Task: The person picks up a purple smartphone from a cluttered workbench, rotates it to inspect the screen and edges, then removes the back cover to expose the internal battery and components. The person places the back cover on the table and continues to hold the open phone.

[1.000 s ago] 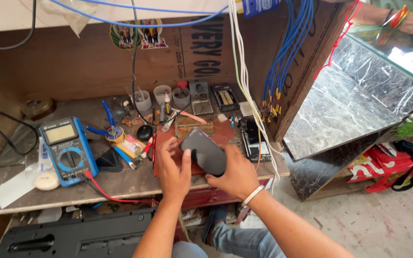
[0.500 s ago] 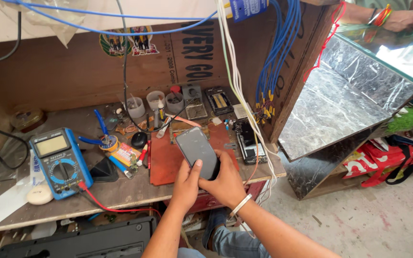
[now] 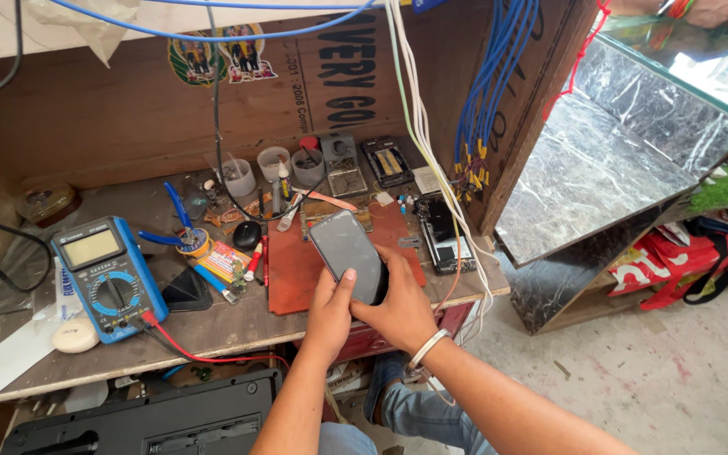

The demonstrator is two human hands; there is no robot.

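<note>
Right now both hands hold a dark smartphone (image 3: 347,254) over the red work mat (image 3: 297,270), near the desk's front edge, w/ the screen facing up. Left hand (image 3: 330,307) grips the lower left side, thumb pressed on the glass; right hand (image 3: 398,307) is wrapped under the phone's lower right corner, fingers closed round it. Phone looks tilted, top end toward the back of the desk (image 3: 212,324).

To do this well, I'd judge: keep thumb pressure even and light on the glass, support the back w/ the right palm, stay above the mat so a slip lands soft. Watch the opened phone (image 3: 440,232) at the mat's right edge and the tweezers & pens (image 3: 261,244) on its left. The blue multimeter (image 3: 109,276) sits well apart, toward the desk's left front.
</note>
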